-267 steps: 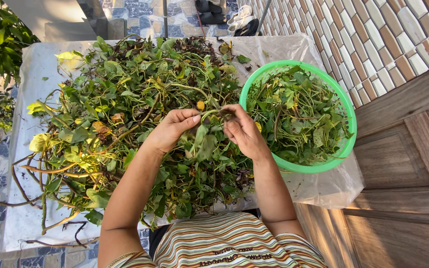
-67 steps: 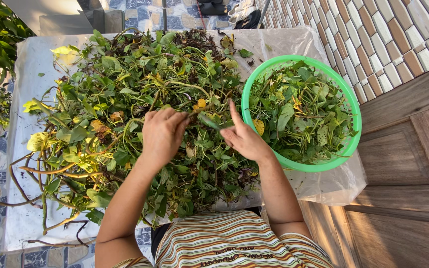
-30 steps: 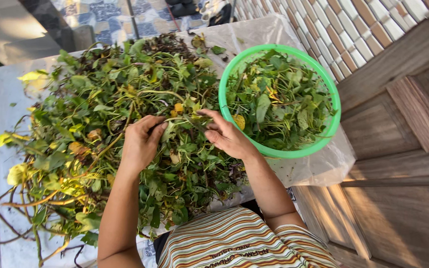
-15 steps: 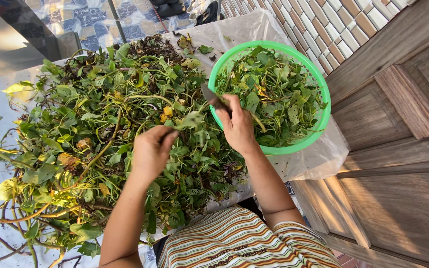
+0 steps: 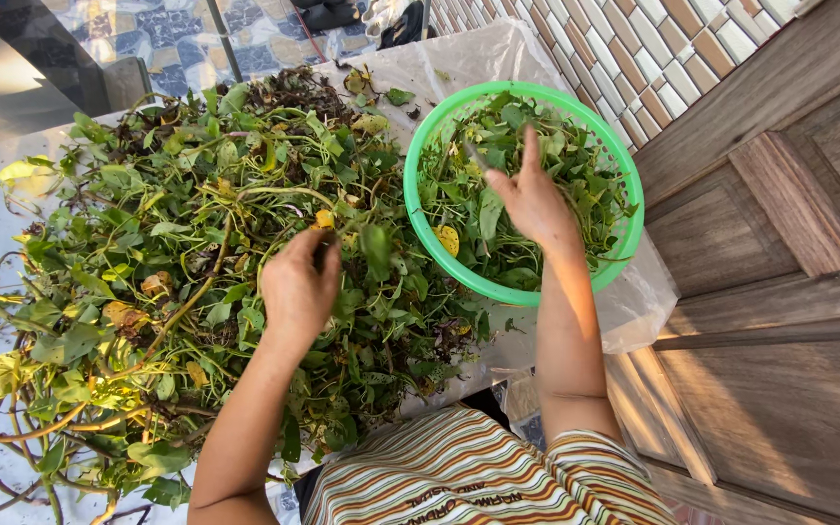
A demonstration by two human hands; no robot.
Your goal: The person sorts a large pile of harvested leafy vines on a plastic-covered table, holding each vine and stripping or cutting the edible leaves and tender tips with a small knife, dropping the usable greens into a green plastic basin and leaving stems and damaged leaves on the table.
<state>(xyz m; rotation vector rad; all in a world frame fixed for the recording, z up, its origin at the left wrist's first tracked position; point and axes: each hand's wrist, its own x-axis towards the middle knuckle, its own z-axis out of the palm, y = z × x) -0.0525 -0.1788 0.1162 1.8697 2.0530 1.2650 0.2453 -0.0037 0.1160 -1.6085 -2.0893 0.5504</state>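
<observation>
A big pile of leafy green vines [image 5: 167,262] lies on a clear plastic sheet [image 5: 498,49]. My left hand [image 5: 298,287] rests on the pile's right side, fingers pinched on a green stem. A round green plastic basket [image 5: 418,209] with picked leaves in it stands to the right of the pile. Over the basket hangs my right hand [image 5: 532,199], fingers spread and one pointing away from me, with loose leaves just under the fingertips and nothing clearly gripped.
A wooden panelled door [image 5: 789,292] runs along the right, with a tiled wall [image 5: 692,49] beyond it. Blue patterned floor tiles [image 5: 177,39] and dark footwear [image 5: 328,12] show at the top. My striped shirt [image 5: 478,476] fills the bottom edge.
My right hand moved from the pile's edge to over the basket and spread its fingers. My left hand stayed on the pile. The view shifted left, so the basket sits nearer the centre.
</observation>
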